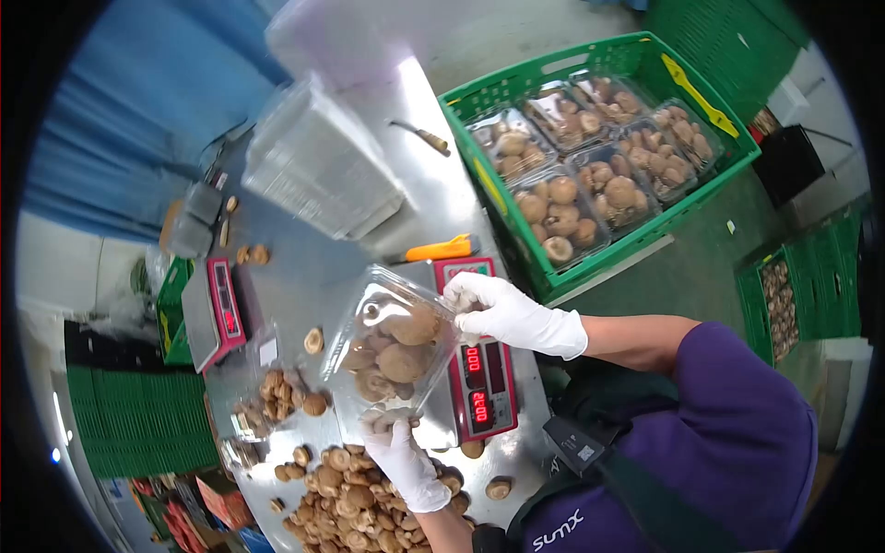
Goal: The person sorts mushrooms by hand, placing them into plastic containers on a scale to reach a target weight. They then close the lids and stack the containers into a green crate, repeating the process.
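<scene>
A clear plastic clamshell box (392,343) holds several brown shiitake mushrooms (403,362) and is tilted over the red scale (489,392). My right hand (516,316), in a white glove, pinches its edge at one corner. At the opposite side, the gloved fingers of my left hand (406,461) close on the box's rim. Part of the scale is hidden behind the box; its red digits are lit. Close to my left hand lies a big heap of loose mushrooms (355,502) on the metal table (300,226).
A green crate (604,249) with several packed mushroom boxes stands beside the table. Stacked empty clamshells (318,166), an orange-handled tool (441,249), a knife (424,136) and a second scale (214,313) are on the table. Green crates (134,415) are stacked beyond it.
</scene>
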A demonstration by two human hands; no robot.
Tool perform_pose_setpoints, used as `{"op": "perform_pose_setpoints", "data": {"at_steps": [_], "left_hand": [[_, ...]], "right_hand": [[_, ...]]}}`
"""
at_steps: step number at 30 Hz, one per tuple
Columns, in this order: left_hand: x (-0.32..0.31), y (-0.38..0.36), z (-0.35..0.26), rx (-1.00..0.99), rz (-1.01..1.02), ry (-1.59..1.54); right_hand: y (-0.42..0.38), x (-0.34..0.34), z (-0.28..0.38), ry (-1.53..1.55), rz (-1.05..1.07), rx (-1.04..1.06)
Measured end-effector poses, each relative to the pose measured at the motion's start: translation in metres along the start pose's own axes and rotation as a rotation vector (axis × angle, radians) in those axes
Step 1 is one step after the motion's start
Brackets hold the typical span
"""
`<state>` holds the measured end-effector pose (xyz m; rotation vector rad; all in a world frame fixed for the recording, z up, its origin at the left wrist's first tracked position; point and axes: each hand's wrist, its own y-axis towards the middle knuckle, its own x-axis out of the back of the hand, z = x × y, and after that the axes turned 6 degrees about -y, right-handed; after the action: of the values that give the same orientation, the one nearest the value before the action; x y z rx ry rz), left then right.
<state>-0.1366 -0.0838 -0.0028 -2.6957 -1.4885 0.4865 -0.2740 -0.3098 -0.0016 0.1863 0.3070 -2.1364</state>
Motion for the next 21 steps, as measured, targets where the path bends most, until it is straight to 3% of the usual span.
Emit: {"op": "perform_pose_setpoints", "data": {"at_steps": [3, 5, 7, 8, 11, 14, 16, 17, 18, 21], "left_hand": [[-0.074, -0.007, -0.017, -0.149, -0.009, 0.035], [-0.119, -0.011, -0.01, -0.204, 0.035, 0.135], [-0.161, -0.018, 0.008, -0.328, 0.266, 0.109], [-0.179, -0.023, 0.016, -0.268, 0.333, 0.114], [-0.214, -0.014, 0.021, -0.208, 0.63, 0.234], [-0.21, -0.002, 0.025, -0.305, 0.773, 0.443], [-0.194, 0.005, 0.022, -0.257, 0.675, 0.548], [-0.183, 0.008, 0.021, -0.206, 0.616, 0.611], [-0.174, 0.01, 0.019, -0.129, 0.559, 0.593], [-0.13, 0.021, 0.03, -0.005, 0.428, 0.586]], "right_hand": [[-0.011, 0.019, 0.019, 0.152, -0.21, 0.275], [-0.016, 0.029, 0.026, 0.444, -0.18, 0.267], [-0.026, 0.02, 0.048, 0.664, -0.255, 0.329], [-0.028, 0.032, 0.05, 0.715, -0.3, 0.228], [-0.018, 0.105, 0.062, 0.73, -0.289, 0.428], [-0.035, 0.212, 0.103, 0.398, -0.585, 0.376], [-0.042, 0.292, 0.134, -0.023, -0.906, 0.391], [-0.037, 0.345, 0.132, -0.021, -1.045, 0.46], [-0.043, 0.396, 0.136, -0.114, -0.995, 0.432], [-0.047, 0.509, 0.134, -0.607, -1.125, 0.292]]}}
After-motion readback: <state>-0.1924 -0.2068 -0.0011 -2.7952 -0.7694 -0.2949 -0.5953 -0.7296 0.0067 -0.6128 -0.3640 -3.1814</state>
